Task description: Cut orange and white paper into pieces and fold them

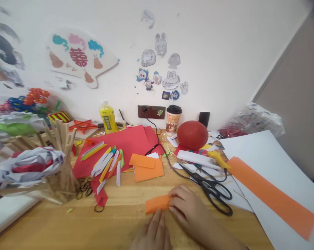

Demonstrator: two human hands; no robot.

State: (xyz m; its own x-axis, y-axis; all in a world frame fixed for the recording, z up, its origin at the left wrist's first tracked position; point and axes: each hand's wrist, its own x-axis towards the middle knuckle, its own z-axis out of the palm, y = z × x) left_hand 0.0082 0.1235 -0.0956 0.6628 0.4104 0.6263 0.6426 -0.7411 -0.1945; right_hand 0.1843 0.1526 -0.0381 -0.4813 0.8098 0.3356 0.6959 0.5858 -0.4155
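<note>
A small folded strip of orange paper (157,204) lies on the wooden table in front of me. My left hand (154,232) touches its lower edge with the fingertips, the fingers stretched out close together and pointing away from me. At the strip's right end, my right hand (185,208) grips the paper between thumb and fingers. Beyond the strip sit more orange paper pieces (148,171). Black scissors (209,185) rest to the right of my right hand. A long orange strip (271,196) lies across white sheets (274,163) at the right.
Folded colored paper strips (106,161) lie on red paper (130,137). A yellow bottle (108,118), a lidded cup (173,121) and a red balloon (192,134) stand near the wall. Wooden sticks (59,139) are at left; a black cable (168,159) crosses the table.
</note>
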